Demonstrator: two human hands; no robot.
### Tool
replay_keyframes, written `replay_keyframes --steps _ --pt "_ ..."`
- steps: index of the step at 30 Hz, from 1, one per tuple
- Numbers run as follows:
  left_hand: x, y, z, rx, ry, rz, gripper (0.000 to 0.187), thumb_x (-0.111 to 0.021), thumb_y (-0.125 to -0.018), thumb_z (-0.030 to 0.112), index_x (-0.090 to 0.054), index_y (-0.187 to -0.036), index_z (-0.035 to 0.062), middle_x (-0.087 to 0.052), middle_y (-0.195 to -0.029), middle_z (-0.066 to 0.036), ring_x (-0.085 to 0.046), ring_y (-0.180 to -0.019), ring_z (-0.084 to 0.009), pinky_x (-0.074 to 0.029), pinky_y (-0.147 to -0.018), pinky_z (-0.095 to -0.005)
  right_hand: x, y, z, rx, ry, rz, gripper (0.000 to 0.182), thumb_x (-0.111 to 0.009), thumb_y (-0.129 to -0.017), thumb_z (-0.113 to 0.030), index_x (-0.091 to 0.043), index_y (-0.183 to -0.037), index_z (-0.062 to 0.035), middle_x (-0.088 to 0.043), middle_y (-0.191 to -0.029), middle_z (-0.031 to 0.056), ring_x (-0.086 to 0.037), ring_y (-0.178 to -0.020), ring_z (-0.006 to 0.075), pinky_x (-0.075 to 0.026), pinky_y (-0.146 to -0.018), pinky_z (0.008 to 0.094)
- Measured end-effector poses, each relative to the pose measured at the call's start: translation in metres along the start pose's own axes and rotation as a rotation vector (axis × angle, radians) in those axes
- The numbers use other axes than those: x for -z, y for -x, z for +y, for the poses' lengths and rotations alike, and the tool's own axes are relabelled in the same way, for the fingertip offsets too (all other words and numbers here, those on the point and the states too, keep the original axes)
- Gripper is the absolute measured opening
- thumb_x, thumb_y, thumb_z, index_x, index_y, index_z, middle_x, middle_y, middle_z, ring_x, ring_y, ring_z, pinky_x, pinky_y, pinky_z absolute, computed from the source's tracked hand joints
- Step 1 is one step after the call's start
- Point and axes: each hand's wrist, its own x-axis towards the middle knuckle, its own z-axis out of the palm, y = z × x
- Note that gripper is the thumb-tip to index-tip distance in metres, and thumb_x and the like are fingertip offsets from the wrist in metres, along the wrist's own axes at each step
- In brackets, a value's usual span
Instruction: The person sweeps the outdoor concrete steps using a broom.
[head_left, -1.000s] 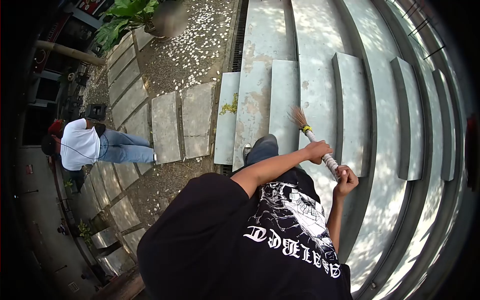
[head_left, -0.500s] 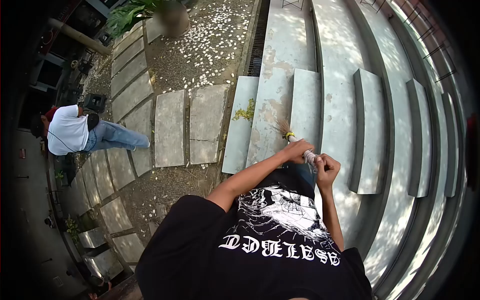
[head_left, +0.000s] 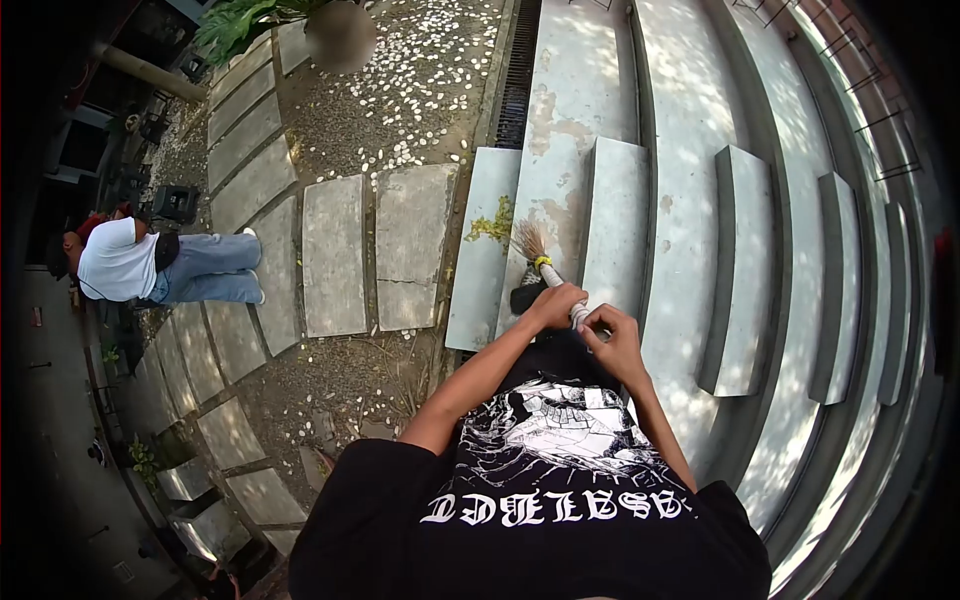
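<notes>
A broom [head_left: 531,243] with straw bristles, a yellow band and a pale wrapped handle points up and to the left over the pale green steps. My left hand [head_left: 558,304] is wrapped round the handle just below the yellow band. Closer to my body, my right hand [head_left: 611,341] holds the lower part of the handle, with its fingers bent round it. A dark shoe [head_left: 524,293] shows beside the broom. Yellow-green leaves [head_left: 491,222] lie or grow at the step's left side, near the bristles.
Curved concrete steps [head_left: 693,80] with raised blocks [head_left: 745,270] extend to the right. Stone slabs [head_left: 335,255], gravel with white pebbles [head_left: 430,70] and a drain grate [head_left: 516,90] are at the left. Another person [head_left: 122,262] in a white shirt stands at the far left.
Both hands and the broom have moved left, bringing the bristles nearer the leaves. A shoe has come into view beside the broom. The other person has shifted slightly left and changed leg position.
</notes>
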Motion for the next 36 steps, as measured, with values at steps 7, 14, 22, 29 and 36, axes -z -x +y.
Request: replay_keyframes --steps 7,14,22,29,36 --pt "0.046 -0.063 -0.065 0.033 -0.032 -0.225 0.035 -0.084 -0.069 0.022 -0.075 -0.102 0.0157 -0.076 -0.096 -0.018 -0.072 -0.092 -0.0433 -0.058 -0.078 -0.0534 0.013 -0.125 -0.003 -0.032 0.511 -0.201 0.030 -0.082 -0.084 -0.018 -0.074 -0.107 -0.0004 -0.067 -0.094 0.0177 -0.069 -0.098 0.0353 -0.056 -0.093 0.0466" --pt "0.150 -0.181 -0.075 0.040 -0.105 -0.367 0.034 -0.076 -0.079 0.022 -0.073 -0.112 0.0165 -0.075 -0.095 -0.022 -0.071 -0.093 -0.0457 -0.056 -0.081 -0.0554 0.088 -0.253 -0.009 -0.263 0.555 -0.351 0.042 -0.077 -0.083 -0.017 -0.076 -0.123 -0.0054 -0.075 -0.107 0.0264 -0.072 -0.099 0.0447 -0.057 -0.093 0.0510" --pt "0.223 -0.312 -0.122 -0.049 0.162 0.078 0.032 -0.087 -0.071 0.017 -0.064 -0.089 0.0048 -0.068 -0.084 -0.016 -0.067 -0.085 -0.0374 -0.051 -0.076 -0.0459 0.187 -0.363 -0.086 -0.227 0.417 -0.048 0.022 -0.072 -0.086 -0.012 -0.080 -0.105 -0.0041 -0.074 -0.090 0.0264 -0.072 -0.083 0.0432 -0.057 -0.077 0.0488" --pt "0.277 -0.479 -0.195 -0.131 0.111 0.094 0.021 -0.076 -0.070 0.006 -0.064 -0.087 0.0065 -0.069 -0.085 -0.016 -0.067 -0.091 -0.0411 -0.050 -0.078 -0.0495 0.261 -0.490 -0.090 -0.258 0.389 0.089 0.020 -0.073 -0.086 -0.010 -0.080 -0.104 -0.0023 -0.075 -0.087 0.0240 -0.072 -0.074 0.0417 -0.056 -0.072 0.0462" --pt "0.335 -0.655 -0.258 -0.207 0.161 -0.285 0.022 -0.079 -0.069 0.015 -0.067 -0.086 0.0065 -0.071 -0.081 -0.019 -0.069 -0.082 -0.0426 -0.053 -0.071 -0.0493 0.333 -0.650 -0.075 -0.352 0.390 0.139 0.023 -0.072 -0.090 -0.017 -0.079 -0.106 -0.0023 -0.074 -0.085 0.0246 -0.073 -0.075 0.0409 -0.057 -0.074 0.0463"
